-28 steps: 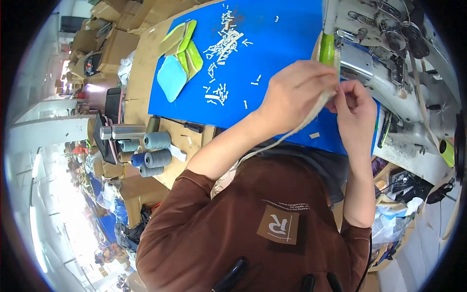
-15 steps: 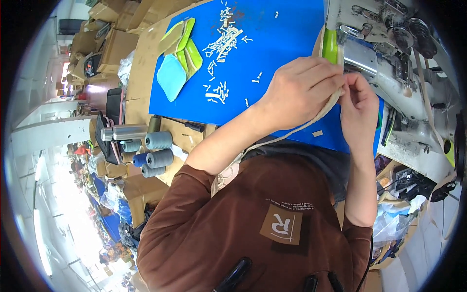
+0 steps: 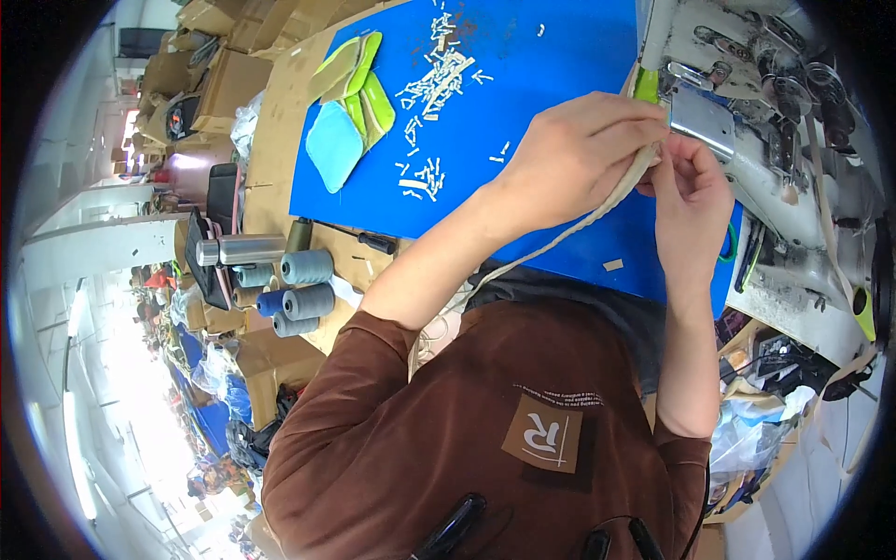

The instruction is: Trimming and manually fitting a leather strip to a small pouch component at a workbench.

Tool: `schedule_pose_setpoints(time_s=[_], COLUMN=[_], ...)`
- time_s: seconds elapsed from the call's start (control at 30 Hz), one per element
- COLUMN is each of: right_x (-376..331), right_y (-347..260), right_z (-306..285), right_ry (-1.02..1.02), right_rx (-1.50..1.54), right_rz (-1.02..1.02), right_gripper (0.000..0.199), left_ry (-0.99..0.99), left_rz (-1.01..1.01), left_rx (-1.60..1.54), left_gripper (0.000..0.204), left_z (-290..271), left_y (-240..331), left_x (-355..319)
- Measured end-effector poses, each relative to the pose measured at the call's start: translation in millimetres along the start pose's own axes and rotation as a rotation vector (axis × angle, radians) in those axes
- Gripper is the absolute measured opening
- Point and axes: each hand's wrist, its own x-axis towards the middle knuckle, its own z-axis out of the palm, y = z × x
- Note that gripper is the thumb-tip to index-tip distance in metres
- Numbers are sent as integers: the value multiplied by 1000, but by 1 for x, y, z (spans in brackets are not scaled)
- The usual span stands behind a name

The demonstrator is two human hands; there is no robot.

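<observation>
Your left hand (image 3: 583, 154): fingers clamped on beige strap (image 3: 597, 210). Your right hand (image 3: 689, 191): fingers pinched together on same strap, above blue tabletop (image 3: 560, 65).

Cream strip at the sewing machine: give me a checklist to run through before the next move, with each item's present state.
1. Left hand grips the cream strip: ok, fingers are curled over it.
2. Right hand pinches the strip's end: ok.
3. Strip end sits by the sewing machine and its metal plate: ok.
4. Strip lies flat, untwisted: cannot tell, the hands cover it.
5. Fingers away from the needle: cannot tell, the needle is hidden.
6. Blue mat free of scraps: not ok, white offcuts and green pieces lie on it.
</observation>
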Motion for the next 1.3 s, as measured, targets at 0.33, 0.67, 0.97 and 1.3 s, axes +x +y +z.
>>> schedule_pose_setpoints(time_s=[0.33, 0.67, 0.97, 1.3], right_x=[5, 3, 4, 9], right_y=[8, 4, 19, 22], right_z=[-2, 9, 33, 16], right_ry=[-12, 10, 52, -59], right_rx=[-158, -88, -475, -389], right_rz=[-91, -44, -168, -274], right_gripper=[10, 21, 19, 12], left_ry=[-40, -180, -167, -205], left_rz=[83, -102, 122, 262], left_rx=[34, -133, 4, 192], left_gripper=[21, 25, 21, 19], left_z=[-2, -20, -18, -15], left_y=[-6, -11, -17, -7], left_x=[1, 13, 10, 15])
